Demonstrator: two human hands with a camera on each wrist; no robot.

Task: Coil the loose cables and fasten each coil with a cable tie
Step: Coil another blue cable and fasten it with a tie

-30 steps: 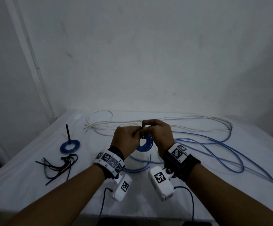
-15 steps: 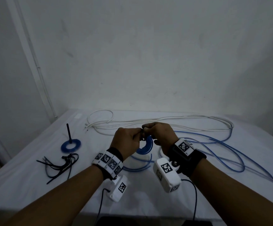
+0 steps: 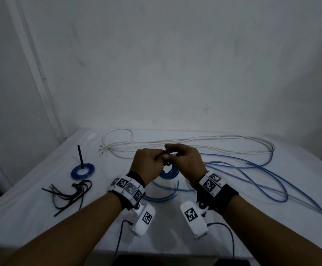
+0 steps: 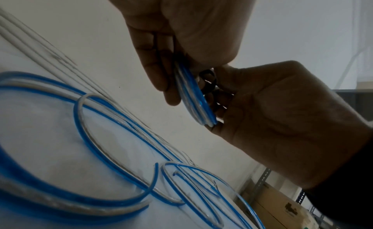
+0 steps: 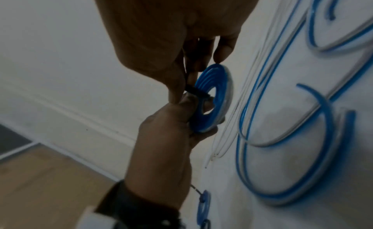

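Small blue coil [image 5: 210,98] held upright above the desk [image 3: 41,217], pinched in left hand [image 3: 146,167]; right hand [image 3: 187,162] pinching black cable tie [image 5: 194,91] at the coil's rim. Risk: tie tail slipping from the fingertips, or loosened grip letting springy loops unwind before locking.

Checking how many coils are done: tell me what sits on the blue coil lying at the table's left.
A black cable tie sticks upright from the finished blue coil. How it locks around the coil is too small to see.
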